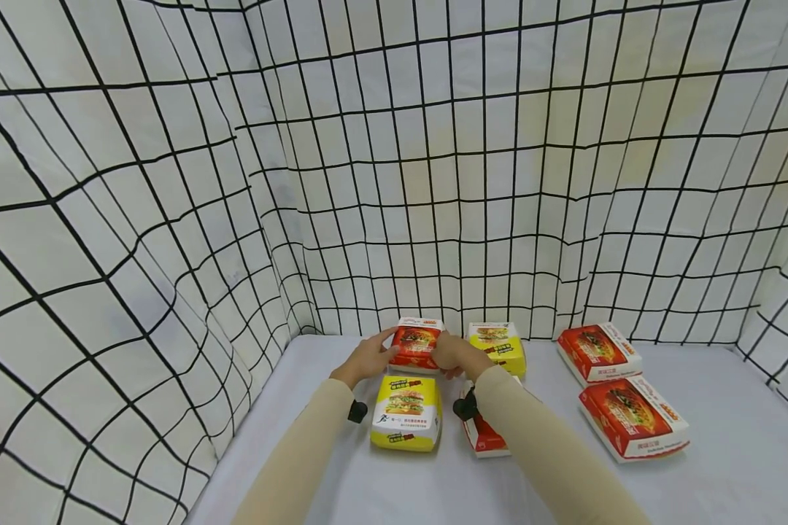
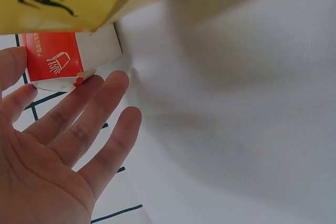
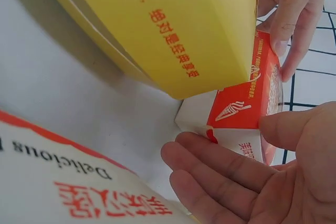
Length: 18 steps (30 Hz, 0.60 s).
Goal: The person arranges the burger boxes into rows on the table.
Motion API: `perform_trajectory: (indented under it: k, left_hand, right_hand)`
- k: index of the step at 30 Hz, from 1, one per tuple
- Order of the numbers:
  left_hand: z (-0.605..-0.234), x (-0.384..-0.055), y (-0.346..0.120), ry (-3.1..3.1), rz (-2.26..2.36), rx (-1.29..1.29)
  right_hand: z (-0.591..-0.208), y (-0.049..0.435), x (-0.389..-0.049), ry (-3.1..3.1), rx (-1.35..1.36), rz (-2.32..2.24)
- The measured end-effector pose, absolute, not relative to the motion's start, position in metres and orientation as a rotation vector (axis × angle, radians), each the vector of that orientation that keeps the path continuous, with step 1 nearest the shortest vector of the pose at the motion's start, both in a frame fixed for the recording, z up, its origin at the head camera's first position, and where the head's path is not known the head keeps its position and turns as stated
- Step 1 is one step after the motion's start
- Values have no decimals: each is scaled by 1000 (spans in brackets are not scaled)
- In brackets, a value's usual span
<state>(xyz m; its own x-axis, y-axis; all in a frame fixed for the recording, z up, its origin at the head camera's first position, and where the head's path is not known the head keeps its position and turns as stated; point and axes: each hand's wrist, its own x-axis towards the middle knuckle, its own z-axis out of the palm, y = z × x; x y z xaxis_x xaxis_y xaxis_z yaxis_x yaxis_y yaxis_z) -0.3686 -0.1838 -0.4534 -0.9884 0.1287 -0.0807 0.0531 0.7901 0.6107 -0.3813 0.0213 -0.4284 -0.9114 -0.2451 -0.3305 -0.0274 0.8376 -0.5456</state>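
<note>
the left hand and the right hand hold the back red burger box from opposite sides, at the far edge of the white table, close to the black netting. the left hand's thumb and index finger close narrowly on one end, its other fingers spread; the right hand grips the other end, thumb along the upper edge and fingers lower down. whether the box rests on the table or is slightly raised, i cannot tell.

directly in front of it, between the arms, stands the near yellow burger box, which blocks part of the held box in both wrist views. the far yellow burger box sits just beyond the right hand, on its right. under the right sleeve lies the middle red burger box, largely hidden. well to the right, two more red boxes lie one before the other: the rear right box and the front right box, close together.
</note>
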Motion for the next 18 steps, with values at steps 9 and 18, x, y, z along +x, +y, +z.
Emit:
perform_trajectory:
  k: [9,18]
  left_hand:
    - [-453,-372,-186,2860,977,137]
    - [-454,-369,-187,2866,998,110]
  right_hand:
    - [-425,21,-379,2608,-215,-744]
    - [-420,25,-373,2559,-244,-787]
